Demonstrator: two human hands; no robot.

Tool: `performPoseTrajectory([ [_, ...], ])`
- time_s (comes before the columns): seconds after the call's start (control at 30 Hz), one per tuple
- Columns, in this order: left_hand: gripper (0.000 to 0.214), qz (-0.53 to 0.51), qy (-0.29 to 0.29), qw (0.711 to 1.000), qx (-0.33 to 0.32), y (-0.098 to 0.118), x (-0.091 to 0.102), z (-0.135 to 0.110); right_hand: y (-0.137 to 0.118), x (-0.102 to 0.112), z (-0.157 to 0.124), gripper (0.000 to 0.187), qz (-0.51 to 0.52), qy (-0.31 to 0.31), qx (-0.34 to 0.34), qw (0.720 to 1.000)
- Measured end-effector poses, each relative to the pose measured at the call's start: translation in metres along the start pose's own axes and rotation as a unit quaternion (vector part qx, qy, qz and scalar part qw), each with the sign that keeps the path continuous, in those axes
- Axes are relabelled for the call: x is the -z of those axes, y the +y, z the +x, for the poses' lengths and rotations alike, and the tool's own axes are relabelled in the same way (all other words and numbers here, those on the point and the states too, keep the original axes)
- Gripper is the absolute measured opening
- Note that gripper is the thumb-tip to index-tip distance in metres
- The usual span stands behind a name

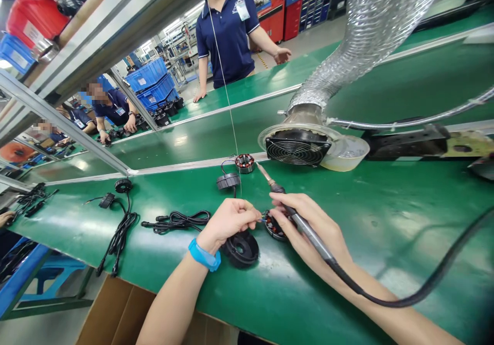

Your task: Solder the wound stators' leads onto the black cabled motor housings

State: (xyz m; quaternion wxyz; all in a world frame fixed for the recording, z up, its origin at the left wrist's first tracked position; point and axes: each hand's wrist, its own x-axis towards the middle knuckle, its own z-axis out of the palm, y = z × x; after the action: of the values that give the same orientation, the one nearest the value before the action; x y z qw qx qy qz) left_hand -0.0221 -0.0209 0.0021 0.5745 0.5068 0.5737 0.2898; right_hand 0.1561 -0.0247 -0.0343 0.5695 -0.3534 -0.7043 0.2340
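Observation:
My left hand (231,220), with a blue band at its wrist, pinches thin coloured wires (263,217) beside a round motor stator (272,227). My right hand (314,226) grips a soldering iron (311,236) whose tip points up and left, away from those wires. Its thumb and fingers also reach to the stator, which they partly hide. Just below my left hand lies a black round housing (243,251). Farther back, a second stator (245,163) stands by a black round cap (228,181). A thin silvery wire (225,77) hangs down from above.
A fume fan (298,150) on a silver duct (343,51) stands behind my right hand, with a pale cup (345,153) beside it. Coiled black cables (179,221) lie left on the green bench (386,221). A co-worker (227,31) stands across the bench; others sit farther left.

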Motion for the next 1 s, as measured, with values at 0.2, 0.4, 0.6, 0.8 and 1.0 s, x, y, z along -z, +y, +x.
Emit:
performPoseTrajectory([
  [0.2,0.040,0.045,0.006,0.997,-0.064,-0.002,-0.004,-0.007,0.007,-0.013,-0.004,0.036,0.025,-0.032,0.038,0.998],
  [0.4,0.057,0.098,-0.005,0.990,-0.103,-0.006,-0.004,-0.003,0.014,-0.017,-0.005,0.047,0.019,-0.047,0.073,0.996],
  [0.6,0.049,0.129,-0.038,0.982,-0.133,-0.004,0.000,-0.007,0.012,-0.017,-0.009,0.050,-0.009,-0.042,0.082,0.996],
  [0.8,0.040,0.062,-0.065,0.992,-0.085,-0.006,0.001,-0.007,0.009,-0.016,-0.013,0.043,0.010,-0.026,0.067,0.997],
  [1.0,0.042,-0.010,-0.078,0.995,-0.059,-0.012,0.004,-0.004,0.009,-0.017,-0.017,0.041,-0.012,-0.045,0.073,0.996],
])
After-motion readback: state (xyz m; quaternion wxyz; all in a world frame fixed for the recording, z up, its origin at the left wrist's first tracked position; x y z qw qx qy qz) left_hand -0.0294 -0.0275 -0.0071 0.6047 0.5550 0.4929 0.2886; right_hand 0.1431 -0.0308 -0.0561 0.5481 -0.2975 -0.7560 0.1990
